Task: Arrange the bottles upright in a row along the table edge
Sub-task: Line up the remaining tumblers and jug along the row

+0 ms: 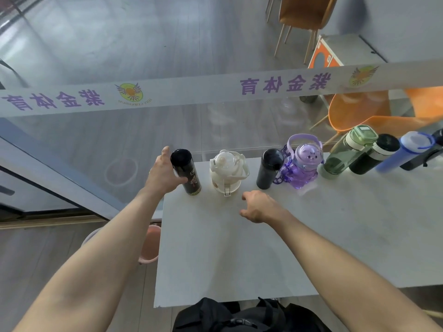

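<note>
Left hand around black bottle

Bright, even daylight. Soft faint shadows on desk. Glass panel shows pale reflections, mild glare. Wide-angle bending at frame edges. Slight overall softness, forearms blurred near bottom.

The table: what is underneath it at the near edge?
Under the near edge of the table a black bag pokes out, with a buckle showing. A pink bucket sits beside the left edge. Everything further under is covered by the tabletop.
</note>
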Available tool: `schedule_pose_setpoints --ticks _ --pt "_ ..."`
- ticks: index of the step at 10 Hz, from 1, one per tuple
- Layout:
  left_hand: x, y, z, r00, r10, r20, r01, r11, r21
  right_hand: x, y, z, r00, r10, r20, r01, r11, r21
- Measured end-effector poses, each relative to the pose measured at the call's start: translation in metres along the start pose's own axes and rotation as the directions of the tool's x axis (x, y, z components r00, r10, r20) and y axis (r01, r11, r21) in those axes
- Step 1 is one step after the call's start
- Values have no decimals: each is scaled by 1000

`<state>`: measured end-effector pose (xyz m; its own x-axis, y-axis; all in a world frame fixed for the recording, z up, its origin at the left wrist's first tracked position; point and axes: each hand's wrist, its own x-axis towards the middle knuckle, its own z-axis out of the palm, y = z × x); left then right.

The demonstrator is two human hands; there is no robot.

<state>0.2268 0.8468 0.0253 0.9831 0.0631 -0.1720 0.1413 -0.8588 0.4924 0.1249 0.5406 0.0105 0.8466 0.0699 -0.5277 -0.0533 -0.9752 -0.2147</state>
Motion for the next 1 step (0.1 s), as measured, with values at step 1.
schedule_pose_setpoints --ticks 1 --pt "-8 -15 -1 999 -43 -4 43 999 27 0 2 -1 1000 5 -2 -5 1000 4"
